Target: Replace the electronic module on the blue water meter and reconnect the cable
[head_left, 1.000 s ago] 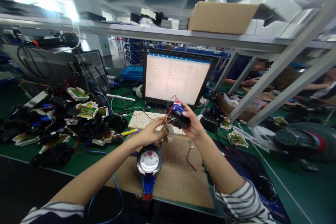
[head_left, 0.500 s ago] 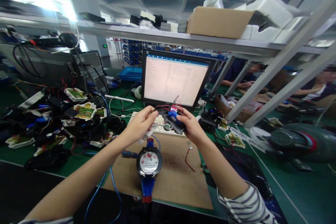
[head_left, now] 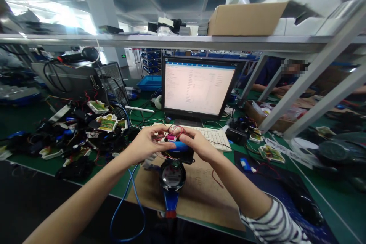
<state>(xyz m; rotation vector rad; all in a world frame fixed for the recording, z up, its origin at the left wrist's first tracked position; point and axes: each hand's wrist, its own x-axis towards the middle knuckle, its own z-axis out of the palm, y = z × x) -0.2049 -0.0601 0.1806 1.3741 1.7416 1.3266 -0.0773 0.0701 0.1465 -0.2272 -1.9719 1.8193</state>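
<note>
My left hand (head_left: 150,141) and my right hand (head_left: 196,143) hold a small assembly between them, in front of the keyboard (head_left: 215,137). It has a blue cylindrical part (head_left: 180,146), a pink piece and thin red and black wires (head_left: 177,130) looped on top. Both hands have their fingers curled round it. Just below, a round device with a dark rim (head_left: 172,175) and a blue-and-red handle stands over the brown board (head_left: 200,190). A thin red wire lies on the board by my right wrist.
A monitor (head_left: 197,89) stands behind the keyboard. Piled electronic parts (head_left: 97,129) cover the left of the bench. On the right are a dark blue mat (head_left: 271,175), a black mouse and shelf struts (head_left: 303,61). Another person sits beyond them.
The view has shifted left. My hands have come closer together, and the assembly has turned so its blue part lies more level. A blue part with a white connector now shows on the mat.
</note>
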